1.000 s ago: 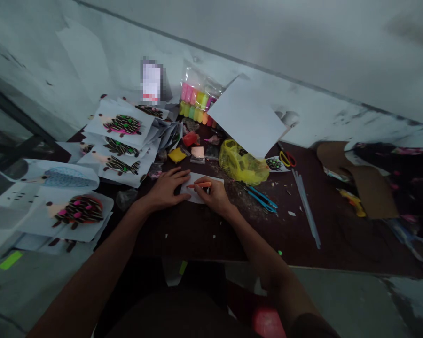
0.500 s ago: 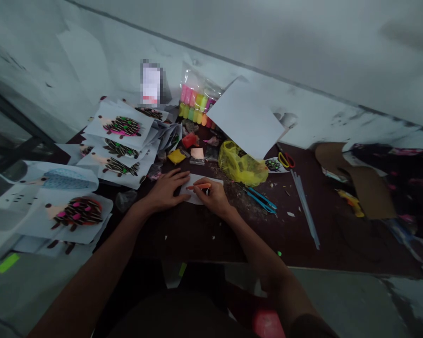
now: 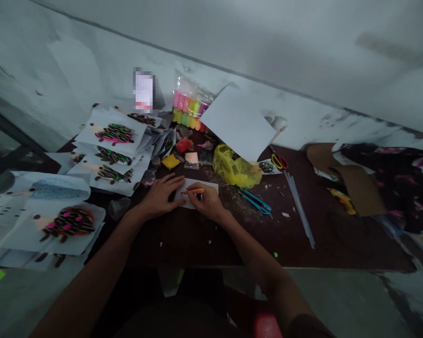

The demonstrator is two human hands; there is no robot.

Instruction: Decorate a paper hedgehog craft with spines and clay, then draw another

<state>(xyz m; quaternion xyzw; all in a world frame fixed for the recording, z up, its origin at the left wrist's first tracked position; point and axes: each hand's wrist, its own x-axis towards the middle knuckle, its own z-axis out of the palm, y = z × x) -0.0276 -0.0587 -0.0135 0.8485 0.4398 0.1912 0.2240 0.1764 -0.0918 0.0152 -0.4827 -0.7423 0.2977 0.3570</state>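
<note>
A small sheet of white paper (image 3: 213,188) lies on the dark table in front of me. My left hand (image 3: 162,196) rests flat on the paper's left side, its fingers stretched out. In my right hand (image 3: 207,201) is an orange pen or crayon (image 3: 196,191), gripped between the fingers with its tip toward the middle of the paper. My right hand partly covers the sheet, so any marks on it are hard to make out. Pieces of yellow clay (image 3: 171,162), pale pink clay (image 3: 191,158) and red clay (image 3: 184,145) lie just beyond my left hand.
Blue thread snips (image 3: 255,202) and a yellow plastic bag (image 3: 234,169) lie to the right, with scissors (image 3: 279,161) and clear sticks (image 3: 299,209) beyond. Hedgehog pictures (image 3: 107,173) are stacked at left. Packaged coloured clay (image 3: 188,110) and a large white sheet (image 3: 239,122) stand by the wall.
The view has shifted slightly, so everything sits a little lower and further left. My left hand stays on the paper, and my right hand still holds the orange pen or crayon over it.
</note>
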